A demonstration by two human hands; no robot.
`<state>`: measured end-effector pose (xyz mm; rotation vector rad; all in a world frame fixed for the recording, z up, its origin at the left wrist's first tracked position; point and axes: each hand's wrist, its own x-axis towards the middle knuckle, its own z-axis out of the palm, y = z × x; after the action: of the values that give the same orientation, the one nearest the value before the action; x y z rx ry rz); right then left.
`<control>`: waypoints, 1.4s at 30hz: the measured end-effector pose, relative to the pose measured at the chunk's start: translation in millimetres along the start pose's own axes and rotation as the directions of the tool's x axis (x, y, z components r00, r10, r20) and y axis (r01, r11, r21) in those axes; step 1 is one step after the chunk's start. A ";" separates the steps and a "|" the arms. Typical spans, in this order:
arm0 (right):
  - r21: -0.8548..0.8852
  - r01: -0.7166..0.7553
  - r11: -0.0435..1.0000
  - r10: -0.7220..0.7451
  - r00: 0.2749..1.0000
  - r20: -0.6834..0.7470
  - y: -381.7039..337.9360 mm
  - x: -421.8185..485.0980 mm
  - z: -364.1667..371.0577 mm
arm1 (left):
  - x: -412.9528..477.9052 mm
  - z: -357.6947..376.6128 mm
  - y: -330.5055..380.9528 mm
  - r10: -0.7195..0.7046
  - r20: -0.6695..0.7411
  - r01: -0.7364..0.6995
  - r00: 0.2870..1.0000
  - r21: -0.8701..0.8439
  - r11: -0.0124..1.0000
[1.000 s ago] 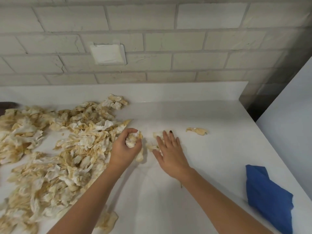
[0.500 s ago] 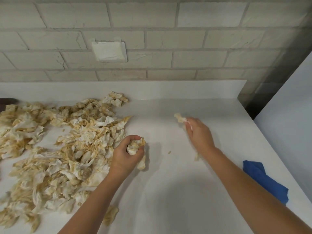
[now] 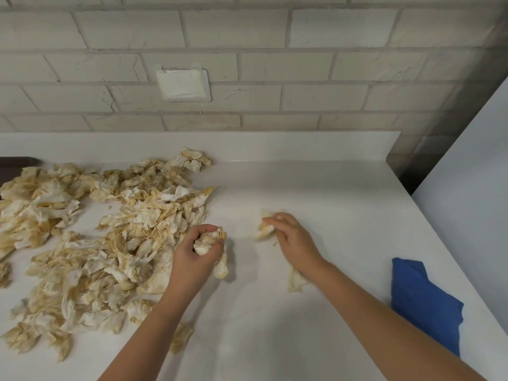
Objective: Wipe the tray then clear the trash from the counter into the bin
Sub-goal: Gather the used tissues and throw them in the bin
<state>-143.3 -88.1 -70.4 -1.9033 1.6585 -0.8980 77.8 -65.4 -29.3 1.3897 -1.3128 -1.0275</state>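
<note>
Stained crumpled tissues [image 3: 90, 243] lie heaped across the left half of the white counter [image 3: 316, 193]. At the heap's right edge, the left hand [image 3: 196, 255] clenches a wad of tissue [image 3: 209, 239]. Just right of it, the right hand [image 3: 292, 237] pinches a tissue scrap [image 3: 264, 229] in curled fingers; a blue cloth [image 3: 423, 301] lies near the counter's right edge.
</note>
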 end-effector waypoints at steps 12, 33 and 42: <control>-0.422 0.590 0.689 -0.290 0.757 0.585 20.3 -36.2 -31.8 | -25.3 -4.3 -3.9 -0.024 -0.034 0.025 0.999 0.034 0.999; -0.358 0.281 0.890 -0.162 0.931 0.327 -4.8 -31.4 4.3 | -52.4 4.1 6.2 -0.030 -0.088 0.034 0.996 0.054 0.998; -0.287 0.240 0.927 -0.243 0.970 0.027 -6.9 -95.3 23.1 | -58.5 2.8 12.2 -0.043 0.030 0.044 0.999 -0.030 0.999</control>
<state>-127.6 5.0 -98.0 -2.3454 1.6592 -0.7881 68.0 -7.2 -19.5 1.3903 -1.2885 -1.0962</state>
